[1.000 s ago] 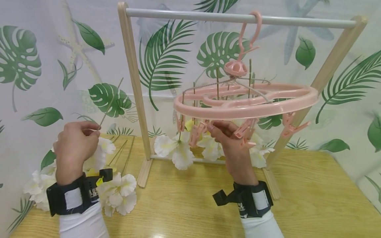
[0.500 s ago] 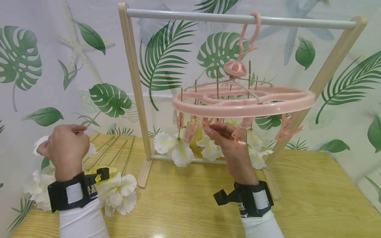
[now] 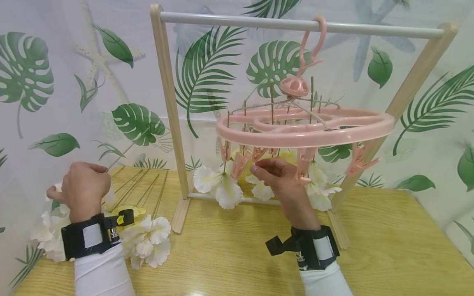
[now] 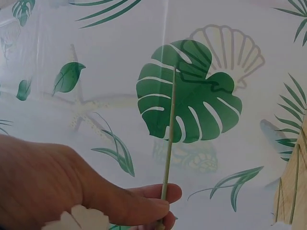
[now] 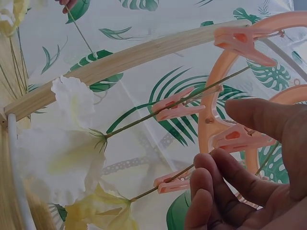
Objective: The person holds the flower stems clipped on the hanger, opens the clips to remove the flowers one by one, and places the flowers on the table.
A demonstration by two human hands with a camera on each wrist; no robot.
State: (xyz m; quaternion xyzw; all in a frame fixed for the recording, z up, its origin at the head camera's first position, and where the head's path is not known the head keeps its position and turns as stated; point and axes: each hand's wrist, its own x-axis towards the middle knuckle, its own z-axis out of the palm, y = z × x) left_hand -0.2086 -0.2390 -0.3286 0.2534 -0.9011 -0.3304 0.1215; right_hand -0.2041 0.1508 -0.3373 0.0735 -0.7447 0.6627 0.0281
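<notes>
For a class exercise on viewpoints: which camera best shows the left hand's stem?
Left wrist: the stem rises large and uncovered above the left hand. Head shows a faint length; right wrist, a small, distant one.

I could read no word, number, brand or sign anywhere. Small pale marks sat at the lower inner corner of my right black wrist band (image 3: pixel 310 246), too tiny for me to make out. On my left black wrist band (image 3: pixel 75 239), I could not tell whether the pale flecks along the inner edge were lettering at all.
</notes>
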